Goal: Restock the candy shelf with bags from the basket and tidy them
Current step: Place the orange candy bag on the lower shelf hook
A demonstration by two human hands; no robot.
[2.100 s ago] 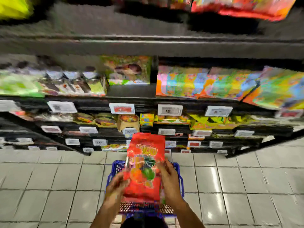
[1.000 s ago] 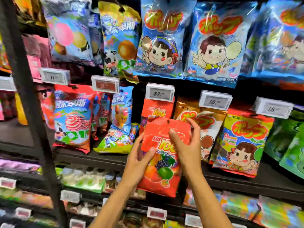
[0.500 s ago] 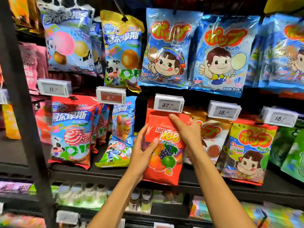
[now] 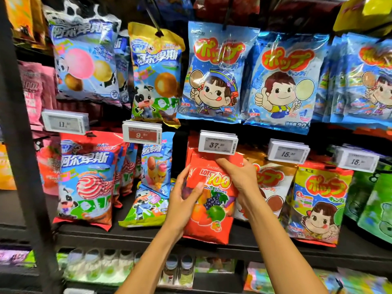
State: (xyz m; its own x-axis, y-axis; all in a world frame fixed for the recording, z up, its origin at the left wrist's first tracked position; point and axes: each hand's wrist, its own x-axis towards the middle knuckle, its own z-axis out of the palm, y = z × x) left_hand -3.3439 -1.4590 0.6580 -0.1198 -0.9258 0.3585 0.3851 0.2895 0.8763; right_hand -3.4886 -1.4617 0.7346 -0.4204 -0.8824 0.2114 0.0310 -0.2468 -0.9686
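A red bag of assorted gummies (image 4: 212,209) with fruit pictures stands upright on the black shelf (image 4: 148,234), just below the 37.20 price tag (image 4: 217,143). My left hand (image 4: 183,198) grips its left edge with the thumb on the front. My right hand (image 4: 241,179) holds its upper right corner, fingers over the top. Another red bag of the same kind shows just behind it. The basket is out of view.
To the left lie a green cow bag (image 4: 146,206) and a red lollipop bag (image 4: 87,181); to the right a brown bag (image 4: 273,187) and a yellow-green bag (image 4: 320,200). Blue lollipop bags (image 4: 214,75) hang above. A black upright post (image 4: 23,145) stands at left.
The bag went from above the basket on the floor up to the shelf; over the last half second it moved slightly deeper under the 37.20 tag, both hands still on it.
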